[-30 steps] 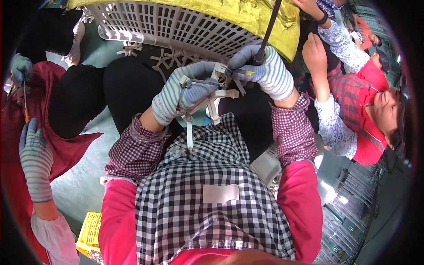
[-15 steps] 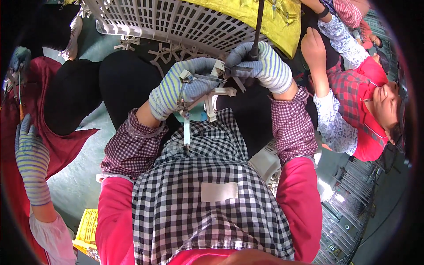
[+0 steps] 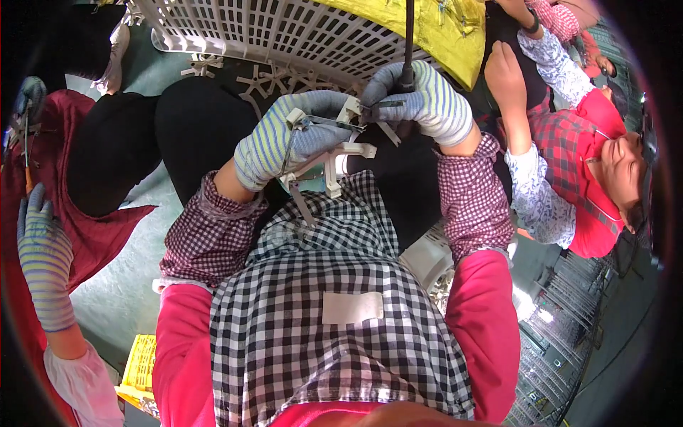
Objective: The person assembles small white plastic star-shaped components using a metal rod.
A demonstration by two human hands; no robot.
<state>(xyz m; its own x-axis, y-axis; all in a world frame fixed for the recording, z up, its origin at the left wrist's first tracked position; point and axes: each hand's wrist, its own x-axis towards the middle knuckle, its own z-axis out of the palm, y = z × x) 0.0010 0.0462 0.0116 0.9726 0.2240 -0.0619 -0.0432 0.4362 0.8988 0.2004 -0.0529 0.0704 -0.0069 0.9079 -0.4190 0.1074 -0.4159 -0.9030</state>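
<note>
My left hand [image 3: 288,139], in a striped knit glove, is closed around a white plastic bracket [image 3: 331,169] with several arms. Thin metal strips are fixed to it, and one metal strip [image 3: 302,205] hangs down over my checked apron. My right hand [image 3: 427,101], gloved alike, is closed just right of the bracket's upper end. From its fingers a dark flat bar [image 3: 390,104] points at that end. A black rod or cable [image 3: 408,43] rises from the same grip. Fingers hide most of what it holds, and I cannot tell whether bar and rod are one piece.
A white slatted basket [image 3: 277,32] with yellow sheeting [image 3: 398,21] stands ahead. White star-shaped plastic parts [image 3: 265,80] lie beneath its near edge. Co-workers sit close on both sides; a gloved hand [image 3: 44,263] shows at left. A yellow crate [image 3: 139,366] is at lower left.
Both hands have shifted only slightly, the left one a little leftward. The bracket has tilted, and its hanging strip now slants to the right where it hung straight down.
</note>
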